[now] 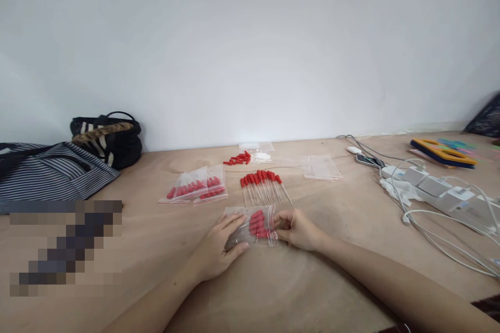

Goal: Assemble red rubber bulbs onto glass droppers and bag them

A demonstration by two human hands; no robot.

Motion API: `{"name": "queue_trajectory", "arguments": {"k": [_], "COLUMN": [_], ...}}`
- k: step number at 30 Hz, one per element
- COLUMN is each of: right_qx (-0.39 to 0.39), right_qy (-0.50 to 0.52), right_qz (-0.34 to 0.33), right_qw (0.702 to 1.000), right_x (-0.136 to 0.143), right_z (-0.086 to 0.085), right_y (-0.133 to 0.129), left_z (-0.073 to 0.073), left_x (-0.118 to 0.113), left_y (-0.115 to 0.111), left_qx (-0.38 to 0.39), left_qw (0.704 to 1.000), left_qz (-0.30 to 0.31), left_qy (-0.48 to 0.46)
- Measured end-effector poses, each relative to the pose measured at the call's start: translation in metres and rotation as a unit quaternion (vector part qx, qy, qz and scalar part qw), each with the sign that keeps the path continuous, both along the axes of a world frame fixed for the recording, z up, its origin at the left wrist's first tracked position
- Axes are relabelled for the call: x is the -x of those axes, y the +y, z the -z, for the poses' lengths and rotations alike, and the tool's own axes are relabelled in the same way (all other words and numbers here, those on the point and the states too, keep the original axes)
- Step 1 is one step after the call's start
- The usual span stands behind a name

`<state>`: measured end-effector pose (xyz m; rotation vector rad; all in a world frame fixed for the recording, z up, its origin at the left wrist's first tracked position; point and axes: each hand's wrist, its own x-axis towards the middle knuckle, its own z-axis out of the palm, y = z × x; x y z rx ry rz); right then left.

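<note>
A clear zip bag (242, 237) lies in front of me with several red-tipped droppers (257, 223) inside, their red ends toward the right. My left hand (222, 244) rests on the bag's left part, fingers spread. At the bag's right edge, my right hand (294, 229) pinches the zip opening between curled fingers. Just beyond the bag, several loose droppers with red caps (260, 178) are fanned out. Filled bags of red-tipped droppers (189, 187) overlap at the left.
Loose red caps (238, 158) and clear tubes (261, 157) lie near the wall. Flat bags (321, 166) are right of them. A power strip (453, 195) with cables is at the right; a striped bag (50, 174) and black bag (127, 145) are at the left.
</note>
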<state>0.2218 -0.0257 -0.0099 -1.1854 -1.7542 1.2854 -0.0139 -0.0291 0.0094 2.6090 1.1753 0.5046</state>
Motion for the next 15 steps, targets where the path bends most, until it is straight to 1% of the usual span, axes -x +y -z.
{"name": "queue_trajectory", "arguments": {"k": [3, 6, 8, 10, 12, 13, 15], "right_qx": [-0.033, -0.026, -0.029, -0.045, -0.055, -0.055, -0.039], "right_qy": [0.012, 0.026, 0.014, 0.0, 0.005, 0.012, 0.021], "right_qz": [-0.017, -0.038, -0.024, 0.006, 0.021, 0.017, -0.013], "right_qw": [0.999, 0.999, 0.999, 0.999, 0.998, 0.998, 0.999], "right_x": [0.0, 0.0, 0.001, 0.004, 0.006, 0.006, 0.004], "right_z": [-0.002, -0.005, -0.007, -0.007, -0.006, -0.005, -0.004], "right_y": [-0.002, 0.0, 0.001, 0.002, 0.003, 0.004, 0.005], "left_z": [0.005, 0.012, 0.014, 0.013, 0.01, 0.008, 0.006], "left_x": [0.001, 0.002, 0.003, 0.004, 0.003, 0.003, 0.002], "left_y": [0.002, 0.004, 0.004, 0.003, 0.002, 0.001, 0.0], "left_qx": [-0.018, -0.028, -0.023, -0.014, -0.002, 0.002, 0.008], "left_qw": [1.0, 0.999, 0.998, 0.998, 0.999, 0.999, 0.999], "left_qz": [0.0, -0.004, -0.01, -0.017, -0.019, -0.02, -0.018], "left_qy": [-0.014, -0.039, -0.052, -0.053, -0.043, -0.037, -0.027]}}
